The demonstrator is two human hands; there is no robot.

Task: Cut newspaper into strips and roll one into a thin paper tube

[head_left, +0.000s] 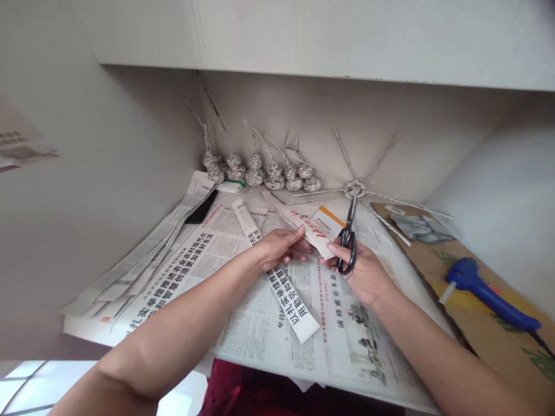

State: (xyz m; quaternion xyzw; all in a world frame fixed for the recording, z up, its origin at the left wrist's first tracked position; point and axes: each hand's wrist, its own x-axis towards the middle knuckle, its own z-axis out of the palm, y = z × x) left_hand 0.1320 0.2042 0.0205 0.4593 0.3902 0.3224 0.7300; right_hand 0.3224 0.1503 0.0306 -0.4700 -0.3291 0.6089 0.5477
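Observation:
My left hand (284,248) pinches the edge of a paper strip (319,241) with red writing on it. The strip's near end sits between the thumb and fingers of my right hand (362,271). A pair of black-handled scissors (348,237) also hangs in the right hand, blades pointing away from me. Beneath the left wrist lies a cut newspaper strip (299,318) with large black characters. Behind the scissors, a small orange-and-white paper piece (327,221) shows partly. Newspaper sheets (243,323) cover the table under both hands.
Several gourd-shaped woven paper pieces (255,173) line the back wall. A woven ring with spread paper rods (354,189) stands beside them. Newspaper strips (143,254) are stacked at left by a black phone-like object (203,209). A blue glue gun (489,294) rests on cardboard (437,277) at right.

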